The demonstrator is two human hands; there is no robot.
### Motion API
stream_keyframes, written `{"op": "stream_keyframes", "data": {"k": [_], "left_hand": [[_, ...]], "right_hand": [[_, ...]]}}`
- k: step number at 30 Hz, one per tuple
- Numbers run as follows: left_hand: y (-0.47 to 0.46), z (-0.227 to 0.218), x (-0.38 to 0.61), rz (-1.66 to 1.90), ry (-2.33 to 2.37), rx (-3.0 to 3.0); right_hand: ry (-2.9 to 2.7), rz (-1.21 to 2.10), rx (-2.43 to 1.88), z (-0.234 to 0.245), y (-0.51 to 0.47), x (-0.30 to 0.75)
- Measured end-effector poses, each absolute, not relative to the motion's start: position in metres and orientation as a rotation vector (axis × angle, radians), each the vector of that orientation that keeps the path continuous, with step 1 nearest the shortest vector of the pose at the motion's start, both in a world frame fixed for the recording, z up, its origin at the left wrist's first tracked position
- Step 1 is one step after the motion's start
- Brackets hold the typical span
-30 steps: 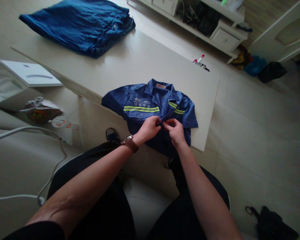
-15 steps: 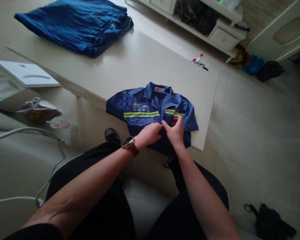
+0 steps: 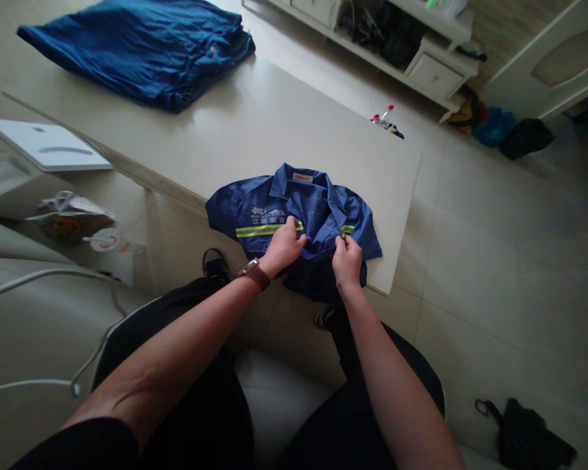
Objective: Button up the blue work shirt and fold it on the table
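Note:
A blue short-sleeved work shirt point(image 3: 255, 196) with yellow-green reflective stripes lies front up at the near end of the table, its collar pointing away from me and its lower part hanging over the edge. My left hand point(image 3: 285, 248), with a watch on the wrist, pinches the front edge on the left side near the stripe. On the other side, my right hand point(image 3: 347, 260) grips the opposite front edge just below its stripe. Between the hands the front stands parted, and the inside of the shirt shows below the collar label. Fabric inside the fingers is hidden.
Dark blue folded cloth point(image 3: 142, 52) lies at the far left of the pale table point(image 3: 294, 117). A white box point(image 3: 49, 147) and a drink cup point(image 3: 102, 240) sit to the left. Bottles with red caps point(image 3: 387, 116) show past the table's far edge. A black bag point(image 3: 532, 434) rests on the floor.
My hands were close together at the shirt's middle and have moved apart, left hand up and left, right hand slightly down. The shirt front has spread wider between them.

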State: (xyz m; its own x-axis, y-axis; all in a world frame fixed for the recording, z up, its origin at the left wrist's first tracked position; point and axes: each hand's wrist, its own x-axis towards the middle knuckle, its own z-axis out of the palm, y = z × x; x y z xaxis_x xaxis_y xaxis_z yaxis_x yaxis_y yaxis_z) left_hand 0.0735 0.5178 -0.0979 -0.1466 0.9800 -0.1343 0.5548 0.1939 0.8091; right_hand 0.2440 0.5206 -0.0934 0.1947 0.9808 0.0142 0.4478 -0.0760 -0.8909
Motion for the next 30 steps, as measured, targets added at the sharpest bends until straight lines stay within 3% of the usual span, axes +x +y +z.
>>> {"op": "stream_keyframes", "data": {"k": [16, 30], "left_hand": [[0.529, -0.114, 0.072, 0.917, 1.749, 1.312], [0.521, -0.079, 0.059, 1.167, 1.416, 1.248]], "right_hand": [[-1.138, 1.011, -1.471, -0.092, 0.526, 0.237], [-1.267, 1.044, -1.424, -0.082, 0.524, 0.22]]}}
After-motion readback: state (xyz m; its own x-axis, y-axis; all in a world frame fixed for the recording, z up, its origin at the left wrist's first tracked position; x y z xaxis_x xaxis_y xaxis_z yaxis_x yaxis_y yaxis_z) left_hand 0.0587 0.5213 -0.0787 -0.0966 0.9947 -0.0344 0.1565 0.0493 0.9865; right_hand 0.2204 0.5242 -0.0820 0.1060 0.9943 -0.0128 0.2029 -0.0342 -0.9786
